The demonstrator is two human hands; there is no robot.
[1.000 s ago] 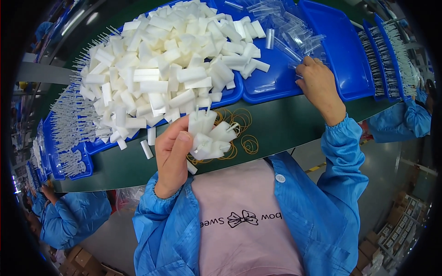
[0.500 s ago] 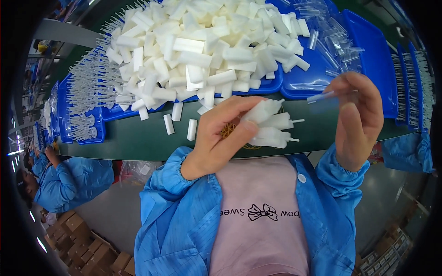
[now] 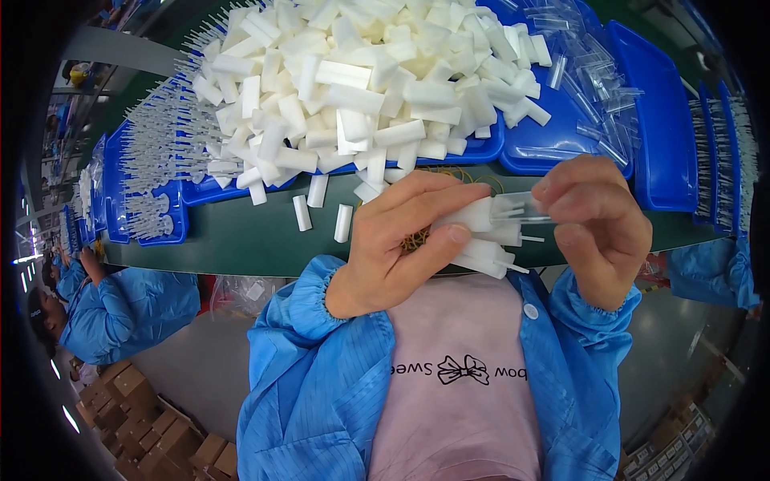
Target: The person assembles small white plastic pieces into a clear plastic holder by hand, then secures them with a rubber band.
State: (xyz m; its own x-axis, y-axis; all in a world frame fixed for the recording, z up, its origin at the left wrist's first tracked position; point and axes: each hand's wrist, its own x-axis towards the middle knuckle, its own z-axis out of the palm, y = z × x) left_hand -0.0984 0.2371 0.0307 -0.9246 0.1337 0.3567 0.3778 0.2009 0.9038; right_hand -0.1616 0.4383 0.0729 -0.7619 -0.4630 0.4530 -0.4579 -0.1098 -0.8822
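Just below the blue tray (image 3: 561, 152), the left hand (image 3: 393, 248) grips a small bundle of white tips (image 3: 481, 236) while the right hand (image 3: 597, 228) pinches a clear sleeve (image 3: 521, 207) onto one, with a heap of white pieces (image 3: 369, 80) seemingly left.

Matt white foam, clear plastic, glossy blue trays

The white sticks (image 3: 481, 240) in the left hand (image 3: 401, 248) look matt and soft, like foam; the tube (image 3: 525, 207) pinched by the right hand (image 3: 597, 228) is clear, glossy plastic. The trays (image 3: 654, 152) are smooth blue plastic, the table (image 3: 241, 240) matt green, the sleeves (image 3: 321, 369) finely striped cloth
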